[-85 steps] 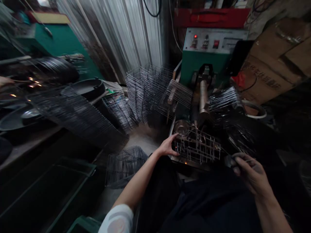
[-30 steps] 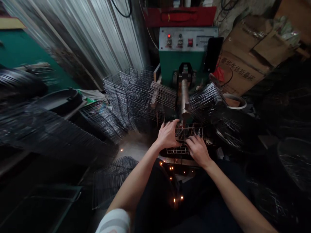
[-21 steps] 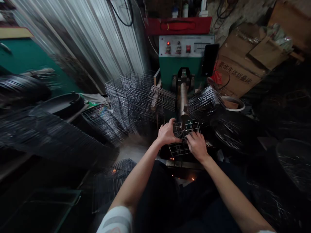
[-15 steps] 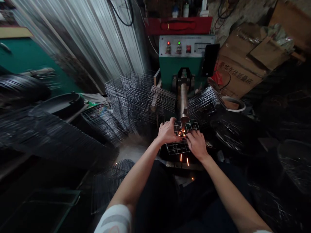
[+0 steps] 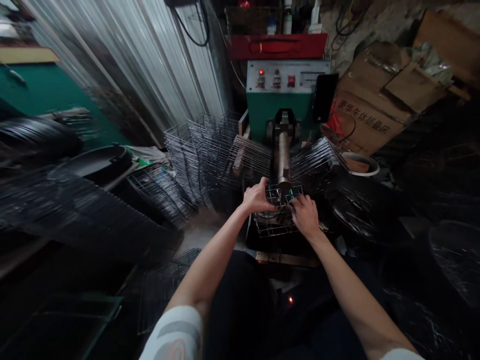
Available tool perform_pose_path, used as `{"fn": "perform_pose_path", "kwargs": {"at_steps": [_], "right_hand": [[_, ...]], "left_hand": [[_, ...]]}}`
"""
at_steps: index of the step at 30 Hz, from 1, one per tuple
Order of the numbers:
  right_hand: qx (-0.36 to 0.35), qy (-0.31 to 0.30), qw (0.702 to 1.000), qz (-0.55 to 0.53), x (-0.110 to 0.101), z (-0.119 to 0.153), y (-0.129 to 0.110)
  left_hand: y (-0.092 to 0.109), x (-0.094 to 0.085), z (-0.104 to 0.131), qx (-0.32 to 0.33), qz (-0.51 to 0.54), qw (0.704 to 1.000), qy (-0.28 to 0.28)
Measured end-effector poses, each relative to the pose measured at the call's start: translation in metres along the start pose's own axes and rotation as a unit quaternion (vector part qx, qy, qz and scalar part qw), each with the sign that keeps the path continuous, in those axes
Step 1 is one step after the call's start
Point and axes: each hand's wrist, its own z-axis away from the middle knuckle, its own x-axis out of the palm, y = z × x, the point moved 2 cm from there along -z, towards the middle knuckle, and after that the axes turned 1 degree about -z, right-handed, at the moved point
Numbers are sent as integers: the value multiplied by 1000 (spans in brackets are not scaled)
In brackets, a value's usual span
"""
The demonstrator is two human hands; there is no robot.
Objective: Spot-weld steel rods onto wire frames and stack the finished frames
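Holding the wire frame [image 5: 275, 231] flat looks like the main thing to get right here. It sits between the left hand [image 5: 258, 196] and the right hand [image 5: 305, 216], just under the end of the thick metal arm [image 5: 284, 156] that sticks out from the green machine [image 5: 279, 112]. The left thumb and first finger are spread apart at the frame's left side. The right fingers are bent and close together, with their tips by the frame's middle wires, near the end of the arm.

To do it well, both hands should stay very calm, so the wires do not slip or tip. The spot that matters should be right below the end of the arm. Fingers should stay out of the way, most of all the right ones, because they are so near. One orange spark [image 5: 290, 300] glows lower down, so the wires may get hot.

Some parts are hard to see. The hands cover bits of the frame, and the other left fingers are mostly hidden, so you cannot tell if that hand is gripping. You also cannot tell if the right fingers pinch a wire or something small. The wires cross in two layers, and it is not clear how they join. Dark shadow hides what is under the frame.
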Motion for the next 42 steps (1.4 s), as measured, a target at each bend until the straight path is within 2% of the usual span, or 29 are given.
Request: {"fn": "perform_pose_path", "kwargs": {"at_steps": [5, 9, 11, 14, 16, 17, 19, 21, 22, 25, 28, 32, 34, 36, 39, 42], "right_hand": [[-9, 8, 1000, -22, 7, -4, 2], [-25, 18, 992, -126, 7, -1, 10], [-13, 35, 978, -206, 0, 8, 22], [47, 33, 946, -318, -15, 36, 51], [125, 9, 913, -388, -21, 61, 71], [177, -2, 887, -427, -23, 75, 79], [289, -1, 816, -501, -23, 101, 92], [377, 33, 750, -543, -23, 122, 99], [405, 55, 727, -551, -23, 130, 101], [451, 85, 696, -553, -29, 143, 102], [460, 58, 695, -550, -40, 145, 96], [398, 20, 694, -599, -62, 142, 81], [362, -9, 691, -626, -74, 139, 72], [336, -32, 701, -629, -86, 134, 62], [276, -92, 748, -596, -97, 119, 42], [141, -181, 822, -522, -89, 97, 14]], "left_hand": [[-2, 2, -6, 13, 6, 1000, 3], [-3, 2, -3, 50, 44, 998, 5], [-12, 5, 5, 69, 77, 995, 1], [-45, 23, 26, 48, 139, 989, 23], [-75, 48, 45, 0, 194, 980, 49], [-89, 63, 54, -23, 228, 972, 55], [-109, 95, 69, -55, 304, 951, 28], [-117, 121, 76, -61, 374, 925, -9], [-117, 130, 76, -53, 401, 914, -21], [-112, 137, 68, -27, 437, 899, -20], [-109, 133, 60, -41, 448, 893, -11], [-109, 125, 71, -58, 449, 891, -21], [-107, 117, 86, -47, 425, 903, -31], [-97, 106, 103, -3, 362, 931, -39], [-69, 87, 118, 68, 238, 968, -53], [-33, 74, 117, 70, 131, 987, -63]]}}
